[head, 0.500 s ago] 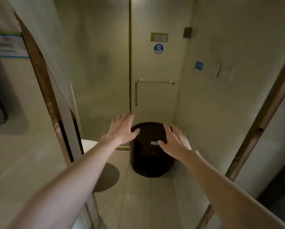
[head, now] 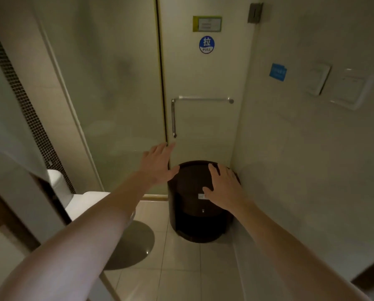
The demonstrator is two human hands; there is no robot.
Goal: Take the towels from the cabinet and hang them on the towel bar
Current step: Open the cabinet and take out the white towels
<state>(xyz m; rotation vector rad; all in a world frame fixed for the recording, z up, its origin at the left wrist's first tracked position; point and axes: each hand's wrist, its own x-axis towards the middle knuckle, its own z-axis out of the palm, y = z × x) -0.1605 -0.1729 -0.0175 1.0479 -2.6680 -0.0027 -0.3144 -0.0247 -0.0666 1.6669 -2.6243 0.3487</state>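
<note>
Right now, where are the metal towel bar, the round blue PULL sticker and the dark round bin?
metal towel bar [head: 203,98], head view, horizontal rail
round blue PULL sticker [head: 206,44], head view, centre
dark round bin [head: 194,222], head view, front wall

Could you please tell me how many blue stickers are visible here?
2: a round blue PULL sticker on the frosted glass door, and a rectangular blue sticker on the right wall.

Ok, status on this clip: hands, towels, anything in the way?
Left hand and right hand open, empty, held out. No towels in view; towel bar bare. Dark bin on floor below bar.
</note>
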